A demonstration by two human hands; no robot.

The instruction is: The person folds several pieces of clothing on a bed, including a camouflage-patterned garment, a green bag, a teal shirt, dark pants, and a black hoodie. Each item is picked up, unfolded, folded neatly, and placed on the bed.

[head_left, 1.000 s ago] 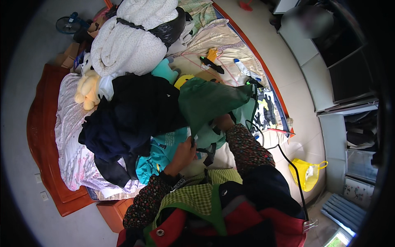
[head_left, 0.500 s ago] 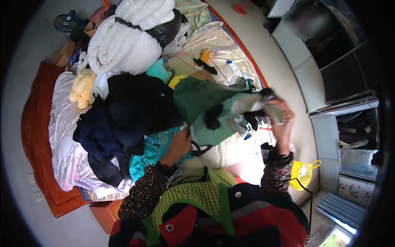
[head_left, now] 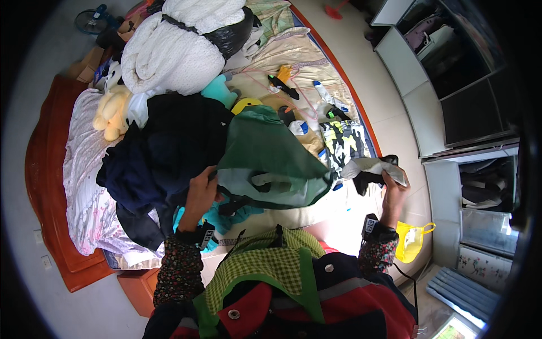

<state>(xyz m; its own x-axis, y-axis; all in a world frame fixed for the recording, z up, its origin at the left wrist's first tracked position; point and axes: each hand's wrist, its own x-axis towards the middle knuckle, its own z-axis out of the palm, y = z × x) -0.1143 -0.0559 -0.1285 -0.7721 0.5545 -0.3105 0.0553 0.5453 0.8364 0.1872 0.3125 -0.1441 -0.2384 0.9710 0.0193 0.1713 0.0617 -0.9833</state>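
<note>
My left hand point(head_left: 201, 195) is closed on the edge of a dark green cloth bag point(head_left: 265, 138), whose mouth gapes toward me. Something black shows in the pale interior of the bag. Right of the bag, my right hand point(head_left: 395, 189) grips a whitish sock point(head_left: 367, 165) and a black one point(head_left: 364, 183), both dangling from the fingers. Beneath my left wrist lies a teal garment point(head_left: 240, 217), partly covered. A heap of dark clothes point(head_left: 164, 144) rests beside the left hand. A camouflage-patterned cloth point(head_left: 343, 138) lies beyond the right hand.
Several loose socks point(head_left: 330, 97) are strewn over the bed point(head_left: 305, 56). A rolled white quilt point(head_left: 169, 56) and a yellow plush toy point(head_left: 113, 113) occupy its far left. On the right stand cabinets point(head_left: 415, 93), with a yellow bag point(head_left: 412, 242) near them.
My left hand has shifted left, and the green bag now spreads with its opening toward me. The right hand has moved slightly down, still holding socks. The camouflage cloth has come into sight.
</note>
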